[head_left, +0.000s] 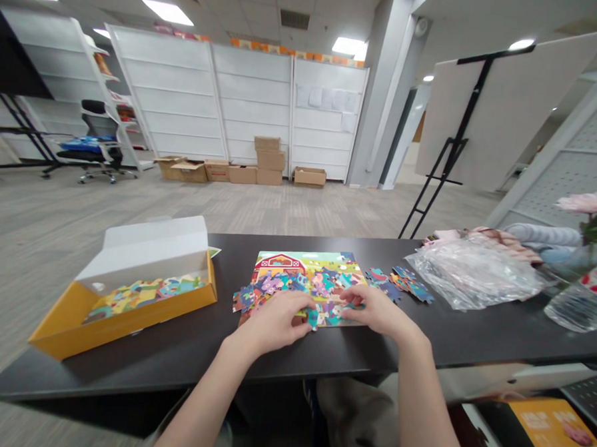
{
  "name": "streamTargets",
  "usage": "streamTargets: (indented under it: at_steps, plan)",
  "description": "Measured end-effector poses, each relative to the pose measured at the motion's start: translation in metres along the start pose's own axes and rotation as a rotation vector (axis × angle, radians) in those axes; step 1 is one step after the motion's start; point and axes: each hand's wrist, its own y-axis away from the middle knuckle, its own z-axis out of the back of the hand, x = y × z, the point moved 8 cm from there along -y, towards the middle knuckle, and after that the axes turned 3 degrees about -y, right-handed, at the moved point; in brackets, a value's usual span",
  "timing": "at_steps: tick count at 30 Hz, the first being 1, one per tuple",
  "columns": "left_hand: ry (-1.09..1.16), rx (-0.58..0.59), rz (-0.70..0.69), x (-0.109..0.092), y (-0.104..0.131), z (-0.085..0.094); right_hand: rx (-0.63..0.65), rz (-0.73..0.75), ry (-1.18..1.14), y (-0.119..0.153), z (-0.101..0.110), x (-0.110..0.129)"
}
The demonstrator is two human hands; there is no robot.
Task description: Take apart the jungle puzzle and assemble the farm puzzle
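A farm-scene picture board (306, 258) with a red barn lies on the black table, heaped with colourful jigsaw puzzle pieces (325, 281). Over its near edge, my left hand (278, 319) has thumb and fingers curled around a teal puzzle piece (313, 317). My right hand (374, 309) hovers at the board's right side, its thumb and fingers bent but apart, close to the pieces; I see nothing between them. More loose puzzle pieces (410, 283) lie right of the board, and a few (243, 299) overlap its left edge.
An open yellow box (138, 318) with puzzle pieces inside stands on the table (182, 351) at left. Clear plastic bags (476, 269), rolled cloth and a glass vase (582, 302) with a pink flower occupy the right end. Below right sits another yellow box (551, 423).
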Motion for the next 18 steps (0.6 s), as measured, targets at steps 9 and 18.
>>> streamTargets:
  at_steps: [9,18]
  plan:
    - [-0.053,0.027,0.013,-0.006,0.008,0.009,-0.103,-0.043,0.078,-0.003,0.013,-0.009]
    - [-0.005,0.05,0.043,-0.003,0.024,0.016,-0.308,-0.178,0.354,-0.017,0.027,-0.022]
